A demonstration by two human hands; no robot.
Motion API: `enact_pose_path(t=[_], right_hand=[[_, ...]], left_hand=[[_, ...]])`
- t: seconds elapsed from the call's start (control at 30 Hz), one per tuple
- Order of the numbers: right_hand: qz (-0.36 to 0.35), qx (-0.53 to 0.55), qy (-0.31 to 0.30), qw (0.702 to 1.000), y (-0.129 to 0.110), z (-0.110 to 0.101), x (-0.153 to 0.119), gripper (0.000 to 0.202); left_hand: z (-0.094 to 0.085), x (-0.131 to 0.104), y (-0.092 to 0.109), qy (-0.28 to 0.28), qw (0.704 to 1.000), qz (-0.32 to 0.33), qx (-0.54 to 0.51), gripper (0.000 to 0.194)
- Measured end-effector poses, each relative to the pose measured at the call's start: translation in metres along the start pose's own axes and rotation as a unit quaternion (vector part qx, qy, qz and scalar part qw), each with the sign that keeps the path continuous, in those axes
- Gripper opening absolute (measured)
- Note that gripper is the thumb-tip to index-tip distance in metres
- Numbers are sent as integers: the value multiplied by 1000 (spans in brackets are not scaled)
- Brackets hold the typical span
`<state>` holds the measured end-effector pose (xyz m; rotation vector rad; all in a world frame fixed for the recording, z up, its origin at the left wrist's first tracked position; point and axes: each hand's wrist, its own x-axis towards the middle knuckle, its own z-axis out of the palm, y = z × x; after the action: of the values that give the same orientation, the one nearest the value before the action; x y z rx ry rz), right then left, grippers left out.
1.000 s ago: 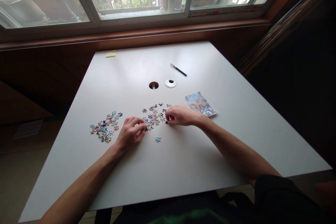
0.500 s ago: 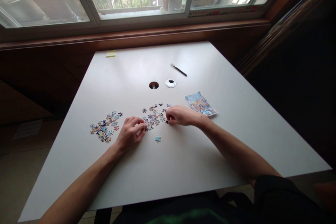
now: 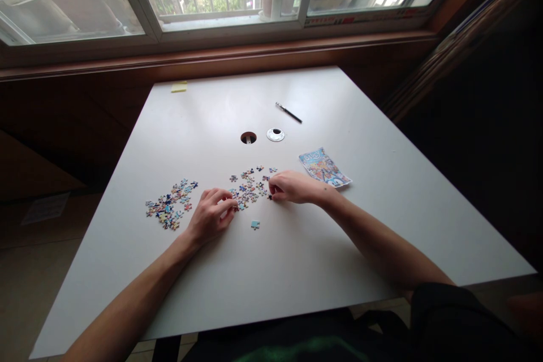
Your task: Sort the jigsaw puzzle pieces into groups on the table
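Observation:
My left hand (image 3: 213, 211) rests at the left edge of the middle pile of jigsaw pieces (image 3: 248, 192), thumb and fingers curled together on a piece at the pile's rim. At the right side of that pile is my right hand (image 3: 288, 186), its fingertips pinched at a small dark jigsaw piece (image 3: 270, 197) on the tabletop. A single light-blue jigsaw piece (image 3: 255, 225) lies apart, below the pile and between my forearms. Another heap of jigsaw pieces (image 3: 169, 203) lies to the left of my left hand. Fingers partly hide what each hand touches.
A colourful picture sheet (image 3: 324, 167) lies beyond my right wrist on the white table (image 3: 263, 283). Farther back are a black pen (image 3: 289, 112), a round metal cover (image 3: 275, 134), an open cable hole (image 3: 248, 138) and a yellow sticky note (image 3: 179, 86).
Almost nothing differs. The fingers of my right hand have shifted very slightly at the dark piece; my left hand and the piles keep their places.

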<state>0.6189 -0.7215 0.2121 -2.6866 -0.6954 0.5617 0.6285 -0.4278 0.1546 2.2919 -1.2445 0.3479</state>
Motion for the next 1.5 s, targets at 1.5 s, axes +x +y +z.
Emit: enact_pose_path(t=[1.5], right_hand=[[32,-72,-1,997,-6,2,-4,4]], left_hand=[[0,0,0,-6,1000,-1,-3,18]])
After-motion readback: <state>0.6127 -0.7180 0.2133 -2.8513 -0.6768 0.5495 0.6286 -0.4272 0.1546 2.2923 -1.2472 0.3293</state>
